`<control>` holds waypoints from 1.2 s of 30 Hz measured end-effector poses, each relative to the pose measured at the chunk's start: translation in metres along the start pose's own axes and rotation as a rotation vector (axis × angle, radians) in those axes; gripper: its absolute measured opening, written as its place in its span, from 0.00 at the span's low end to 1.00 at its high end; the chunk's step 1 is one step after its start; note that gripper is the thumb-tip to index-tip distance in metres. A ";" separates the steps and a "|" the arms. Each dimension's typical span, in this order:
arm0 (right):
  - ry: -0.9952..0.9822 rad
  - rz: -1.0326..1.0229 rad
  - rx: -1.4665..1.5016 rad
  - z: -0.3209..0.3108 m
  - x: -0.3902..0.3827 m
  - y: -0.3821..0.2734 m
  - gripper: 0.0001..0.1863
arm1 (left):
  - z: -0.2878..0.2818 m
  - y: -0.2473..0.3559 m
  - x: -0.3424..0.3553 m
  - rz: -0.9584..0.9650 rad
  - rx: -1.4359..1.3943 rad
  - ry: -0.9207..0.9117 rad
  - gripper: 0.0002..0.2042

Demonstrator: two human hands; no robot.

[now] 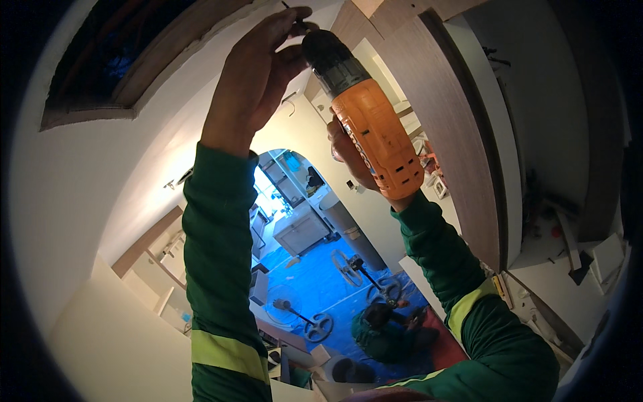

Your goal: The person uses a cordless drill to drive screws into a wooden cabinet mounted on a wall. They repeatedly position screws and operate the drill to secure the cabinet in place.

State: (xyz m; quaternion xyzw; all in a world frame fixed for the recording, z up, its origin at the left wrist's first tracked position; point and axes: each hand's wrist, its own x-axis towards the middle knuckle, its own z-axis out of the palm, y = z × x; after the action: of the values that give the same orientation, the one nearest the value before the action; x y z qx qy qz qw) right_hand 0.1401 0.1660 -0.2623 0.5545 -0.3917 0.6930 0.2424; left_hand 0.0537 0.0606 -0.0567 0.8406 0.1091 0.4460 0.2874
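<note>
An orange and black cordless drill [378, 134] is raised overhead in my right hand [345, 151], whose fingers wrap its grip. The drill tilts with its black chuck pointing up and to the left. Just beyond the chuck, my left hand [244, 84] is held up with its fingertips pinched together. A thin dark tip [285, 5] pokes out above those fingers; I cannot make out whether it is a screw or a bit. Both forearms are in green sleeves with yellow bands.
A wood-faced cabinet panel [455, 114] rises at right. At upper left is a ceiling opening [100, 67]. Far below, a blue-covered floor [295, 258] holds standing fans [318, 327] and a grey bench [301, 231]. A person in green [378, 335] crouches there.
</note>
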 end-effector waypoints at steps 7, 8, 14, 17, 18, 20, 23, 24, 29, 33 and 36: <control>0.278 -0.164 -0.200 -0.003 -0.004 0.001 0.31 | 0.037 0.054 -0.073 0.671 1.693 0.345 0.23; 0.317 -0.205 -0.325 -0.007 0.000 0.002 0.31 | 0.033 0.062 -0.066 0.999 1.781 0.297 0.27; 0.526 -0.352 -1.014 -0.036 0.010 0.022 0.32 | 0.003 0.098 -0.033 0.837 2.317 0.182 0.40; 0.576 -0.365 -1.139 -0.053 0.012 0.028 0.33 | 0.000 0.098 -0.023 0.538 2.291 0.193 0.41; 0.594 -0.363 -1.167 -0.059 0.013 0.028 0.34 | 0.001 0.097 -0.021 0.532 2.303 0.194 0.39; 0.548 -0.400 -1.243 -0.073 0.015 0.031 0.34 | 0.001 0.096 -0.016 0.575 2.360 0.154 0.40; 0.578 -0.375 -1.282 -0.092 0.016 0.036 0.35 | -0.002 0.096 -0.008 0.715 2.450 0.052 0.46; 0.668 -0.328 -1.256 -0.097 0.016 0.039 0.36 | -0.005 0.096 -0.006 0.753 2.453 0.038 0.46; 0.714 -0.302 -1.309 -0.127 0.017 0.042 0.38 | -0.023 0.101 -0.003 0.801 2.477 -0.008 0.46; 0.818 -0.345 -1.458 -0.145 0.027 0.050 0.39 | -0.029 0.113 -0.003 0.955 2.805 -0.208 0.45; 1.137 -0.399 -2.042 -0.142 0.029 0.064 0.43 | -0.024 0.114 -0.001 0.906 2.798 -0.141 0.42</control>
State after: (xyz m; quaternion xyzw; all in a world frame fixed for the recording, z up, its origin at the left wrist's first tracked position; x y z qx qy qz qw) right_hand 0.0014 0.2419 -0.2634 -0.2322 -0.5060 0.1564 0.8158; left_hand 0.0249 -0.0231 0.0198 0.4094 0.1614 -0.0113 -0.8979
